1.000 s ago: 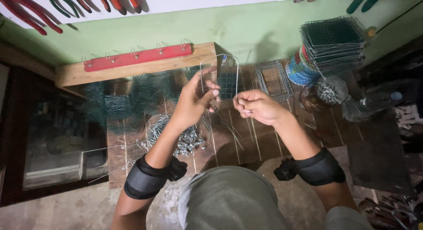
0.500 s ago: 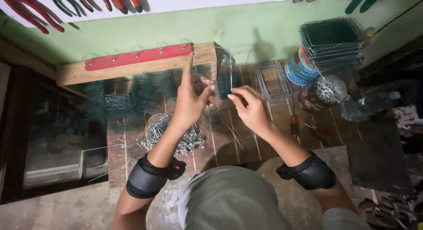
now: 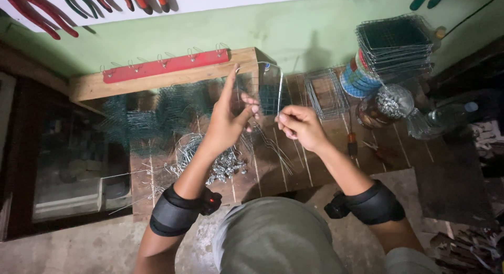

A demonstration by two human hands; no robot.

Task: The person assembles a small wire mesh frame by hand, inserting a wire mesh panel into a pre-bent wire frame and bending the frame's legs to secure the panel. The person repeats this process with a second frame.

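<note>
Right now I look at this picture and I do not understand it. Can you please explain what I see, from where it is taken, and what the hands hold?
The picture comes from a camera worn on a person's head, looking down, so you see the top of their cap, both arms and a wooden workbench below. There is no machine; a person works with bare hands and wears a black band on each forearm.

The left hand and the right hand are raised over the bench and together hold a small wire mesh panel with a wire frame. The right hand pinches its thin wire edge.

On the bench lie a pile of small metal clips, loose wires, green mesh and a wire basket. To the right stand a stack of mesh baskets and a jar. Pliers hang on the wall above.
</note>
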